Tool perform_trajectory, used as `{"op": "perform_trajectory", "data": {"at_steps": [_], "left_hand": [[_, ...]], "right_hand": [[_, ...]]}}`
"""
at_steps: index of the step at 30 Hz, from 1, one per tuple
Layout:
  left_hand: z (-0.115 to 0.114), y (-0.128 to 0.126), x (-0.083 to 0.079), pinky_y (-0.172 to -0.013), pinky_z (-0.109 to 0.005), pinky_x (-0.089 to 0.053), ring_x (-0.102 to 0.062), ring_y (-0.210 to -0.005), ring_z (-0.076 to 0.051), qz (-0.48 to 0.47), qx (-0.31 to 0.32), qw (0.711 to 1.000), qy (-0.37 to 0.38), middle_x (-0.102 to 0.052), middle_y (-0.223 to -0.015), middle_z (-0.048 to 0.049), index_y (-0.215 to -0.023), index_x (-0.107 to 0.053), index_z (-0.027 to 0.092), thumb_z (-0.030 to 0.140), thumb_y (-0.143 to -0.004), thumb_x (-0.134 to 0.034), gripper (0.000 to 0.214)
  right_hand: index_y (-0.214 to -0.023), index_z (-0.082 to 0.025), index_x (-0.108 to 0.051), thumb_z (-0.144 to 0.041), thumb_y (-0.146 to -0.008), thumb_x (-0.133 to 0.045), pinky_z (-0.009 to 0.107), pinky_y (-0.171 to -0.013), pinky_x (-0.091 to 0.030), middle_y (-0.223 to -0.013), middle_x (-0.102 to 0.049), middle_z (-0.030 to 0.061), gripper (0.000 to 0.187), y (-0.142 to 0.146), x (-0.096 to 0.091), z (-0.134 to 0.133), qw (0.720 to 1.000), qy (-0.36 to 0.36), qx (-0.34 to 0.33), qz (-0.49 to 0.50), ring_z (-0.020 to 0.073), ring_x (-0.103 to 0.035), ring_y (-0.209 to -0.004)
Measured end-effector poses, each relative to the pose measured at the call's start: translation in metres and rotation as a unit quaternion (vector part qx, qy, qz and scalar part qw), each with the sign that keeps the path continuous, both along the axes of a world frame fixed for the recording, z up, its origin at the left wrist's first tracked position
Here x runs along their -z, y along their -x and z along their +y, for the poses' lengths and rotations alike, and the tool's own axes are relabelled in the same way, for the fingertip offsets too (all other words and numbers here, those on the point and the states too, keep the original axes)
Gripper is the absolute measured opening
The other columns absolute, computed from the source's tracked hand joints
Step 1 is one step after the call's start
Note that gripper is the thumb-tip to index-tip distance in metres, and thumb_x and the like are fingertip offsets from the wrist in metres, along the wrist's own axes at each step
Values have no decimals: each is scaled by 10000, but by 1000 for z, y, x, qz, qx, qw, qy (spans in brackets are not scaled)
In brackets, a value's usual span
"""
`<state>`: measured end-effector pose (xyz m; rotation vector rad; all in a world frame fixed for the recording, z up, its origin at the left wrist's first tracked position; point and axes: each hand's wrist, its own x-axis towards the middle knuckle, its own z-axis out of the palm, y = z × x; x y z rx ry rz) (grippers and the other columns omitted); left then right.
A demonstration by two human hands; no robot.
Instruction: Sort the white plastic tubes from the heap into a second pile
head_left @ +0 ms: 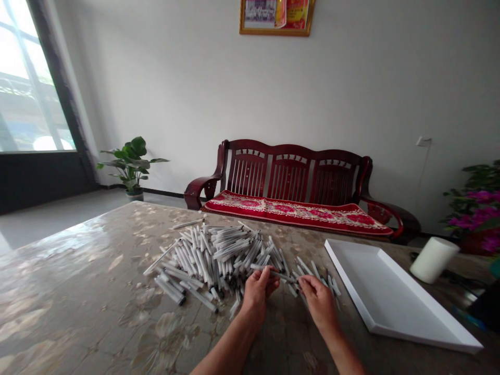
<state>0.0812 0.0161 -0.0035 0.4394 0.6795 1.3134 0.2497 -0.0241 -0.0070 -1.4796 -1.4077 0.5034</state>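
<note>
Pale walls closed off the room in the head view, with a dark wooden bench and its red cushion against the far wall, a framed picture above it, a window at the left and a potted plant in the corner. Nearer to me lay the marbled table. On it I saw a loose pile of white pens, spread just beyond both hands. My left hand was curled shut around one end of a thin pen, and my right hand pinched the other end between its fingertips, so the pen hung level just above the table at the pile's near edge. Further right sat a shallow white tray, well apart from the hands, then a white cylinder and pink flowers
</note>
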Motion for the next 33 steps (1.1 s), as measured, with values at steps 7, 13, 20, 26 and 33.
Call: {"op": "perform_trajectory", "data": {"at_steps": [7, 13, 20, 26, 33], "left_hand": [[-2, -1, -3, -593, -216, -577, -678, -620, -124, 0, -3, 1000, 1, -751, -740, -52, -724, -742, 124, 398, -493, -965, 422], [-4, 0, -7, -607, -211, -586, -689, -644, -128, -7, -7, 1000, 1, -750, -732, -43, -719, -740, 124, 372, -486, -970, 410], [-5, 0, -8, -611, -208, -590, -692, -639, -124, -7, -5, 1000, 0, -754, -741, -45, -726, -736, 125, 329, -543, -956, 351], [-5, 0, -5, -618, -212, -589, -690, -639, -126, -9, -1, 1000, -3, -754, -742, -46, -734, -743, 127, 331, -519, -963, 370], [-4, 0, -5, -626, -214, -587, -694, -659, -131, 1, -7, 1000, 2, -758, -751, -58, -732, -749, 123, 345, -530, -957, 365]], "right_hand": [[-795, -237, -720, -525, -856, -545, 342, -660, -512, -749, -730, 55, 343, 3, -3, -1, 1000, -11, 13, -6, 238, -664, -708], [-924, -239, -739, -539, -831, -587, 367, -691, -545, -860, -760, 70, 349, 4, -5, 0, 998, -38, 15, 38, 254, -694, -768], [-828, -236, -723, -518, -805, -597, 363, -677, -525, -770, -733, 49, 310, 2, -4, 1, 999, -26, 12, 21, 248, -672, -725], [-818, -244, -719, -568, -878, -500, 333, -595, -506, -693, -702, 38, 396, 3, -1, 2, 1000, 6, 7, 29, 227, -649, -646], [-970, -234, -732, -550, -829, -571, 366, -718, -547, -912, -763, 74, 382, 1, 0, 4, 998, -28, 8, 53, 258, -698, -828]]}}
